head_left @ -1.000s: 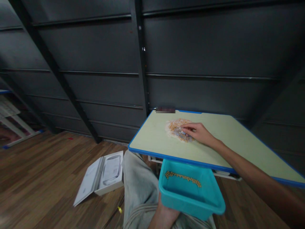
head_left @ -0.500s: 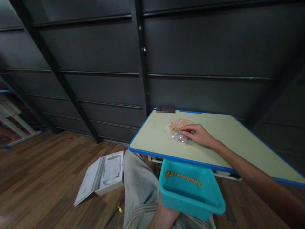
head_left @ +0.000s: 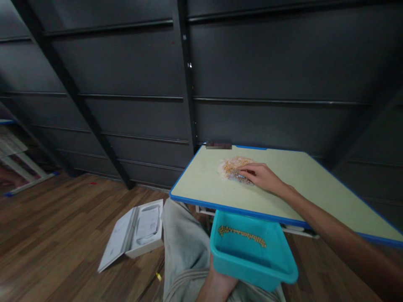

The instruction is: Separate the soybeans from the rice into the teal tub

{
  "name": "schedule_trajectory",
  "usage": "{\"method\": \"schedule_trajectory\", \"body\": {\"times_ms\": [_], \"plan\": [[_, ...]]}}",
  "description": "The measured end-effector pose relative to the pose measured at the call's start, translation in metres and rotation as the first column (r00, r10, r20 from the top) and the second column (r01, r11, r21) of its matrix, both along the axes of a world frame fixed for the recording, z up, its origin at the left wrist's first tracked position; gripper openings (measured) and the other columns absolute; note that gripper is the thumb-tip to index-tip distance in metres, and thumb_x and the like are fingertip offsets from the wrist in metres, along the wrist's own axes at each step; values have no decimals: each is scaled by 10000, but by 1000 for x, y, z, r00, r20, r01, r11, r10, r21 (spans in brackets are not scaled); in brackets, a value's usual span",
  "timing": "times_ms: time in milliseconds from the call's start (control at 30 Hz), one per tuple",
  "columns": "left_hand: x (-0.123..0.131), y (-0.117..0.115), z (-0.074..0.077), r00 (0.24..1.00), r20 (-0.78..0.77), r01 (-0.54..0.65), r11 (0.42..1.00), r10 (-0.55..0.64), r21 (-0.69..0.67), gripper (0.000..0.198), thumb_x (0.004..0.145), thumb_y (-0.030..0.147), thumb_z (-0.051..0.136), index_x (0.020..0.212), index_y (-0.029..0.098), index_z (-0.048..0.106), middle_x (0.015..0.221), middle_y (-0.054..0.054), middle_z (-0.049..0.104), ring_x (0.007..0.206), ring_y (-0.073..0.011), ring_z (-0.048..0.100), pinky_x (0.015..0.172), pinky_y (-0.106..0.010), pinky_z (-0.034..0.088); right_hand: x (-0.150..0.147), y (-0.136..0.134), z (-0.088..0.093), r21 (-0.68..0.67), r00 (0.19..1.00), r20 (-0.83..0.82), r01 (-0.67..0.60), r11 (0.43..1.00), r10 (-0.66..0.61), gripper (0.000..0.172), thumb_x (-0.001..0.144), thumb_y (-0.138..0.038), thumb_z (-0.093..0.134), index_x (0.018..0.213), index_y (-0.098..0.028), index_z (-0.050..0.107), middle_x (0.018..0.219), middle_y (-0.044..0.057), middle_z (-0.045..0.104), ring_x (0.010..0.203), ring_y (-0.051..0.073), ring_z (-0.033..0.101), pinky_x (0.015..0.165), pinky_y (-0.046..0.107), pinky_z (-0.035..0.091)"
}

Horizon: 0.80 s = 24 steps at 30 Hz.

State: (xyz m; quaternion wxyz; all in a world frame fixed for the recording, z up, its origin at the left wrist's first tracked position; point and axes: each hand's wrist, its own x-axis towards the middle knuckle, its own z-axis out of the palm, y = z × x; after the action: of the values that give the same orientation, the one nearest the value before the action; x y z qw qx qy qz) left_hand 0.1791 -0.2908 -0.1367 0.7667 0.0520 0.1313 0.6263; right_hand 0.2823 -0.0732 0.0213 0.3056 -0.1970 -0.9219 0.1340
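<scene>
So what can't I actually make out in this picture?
In the head view:
Left hand: fingers hidden under the turquoise bin.
Right hand: its own fingers hide whether it pinches anything.
Dark strip at the table's far edge: pixelated.
Gold beads in the bin: too small to count.

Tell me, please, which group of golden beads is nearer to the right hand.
The pile on the pale tabletop, with the right hand at its edge; the other, a thin row, lies inside the turquoise tub.

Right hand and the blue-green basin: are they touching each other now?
Apart. The head view shows tabletop and its blue edge plainly between the right hand and the basin.
</scene>
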Motion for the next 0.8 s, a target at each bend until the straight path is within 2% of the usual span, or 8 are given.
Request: {"method": "schedule_trajectory", "body": {"times_ms": [133,267,567,800], "plan": [[0,0,1,999,-20,-33,999,33,-35,237,730,386,709,917,259,777,885,-50,804,1222,-316,618,1133,-523,391,0,-2,0,-5,999,-24,29,1000,-29,242,979,-313,603,1138,-301,785,1110,30,794,1001,244,738,954,425,553],[0,1,1,1000,-1,-19,1000,19,2,233,743,377,691,919,253,781,790,-45,794,1218,-313,621,1139,-517,382,1,-3,2,12,994,-88,61,998,-59,235,983,-308,593,1101,-276,794,1119,50,790,1028,254,732,943,420,554],[-2,-1,-3,1000,19,20,995,-21,93,259,757,378,668,944,243,787,955,-41,810,1266,-309,594,1141,-484,393,1,-1,0,-14,997,-54,53,999,-53,227,982,-301,604,1111,-267,788,1124,49,789,1038,255,730,976,442,542],[0,1,1,1000,18,15,999,-15,34,302,839,423,576,986,261,785,990,-47,809,1266,-312,601,1119,-513,410,0,-2,-1,-15,1000,-31,5,1000,-5,225,983,-331,609,1120,-293,784,1102,35,794,987,232,735,946,415,552]]}}
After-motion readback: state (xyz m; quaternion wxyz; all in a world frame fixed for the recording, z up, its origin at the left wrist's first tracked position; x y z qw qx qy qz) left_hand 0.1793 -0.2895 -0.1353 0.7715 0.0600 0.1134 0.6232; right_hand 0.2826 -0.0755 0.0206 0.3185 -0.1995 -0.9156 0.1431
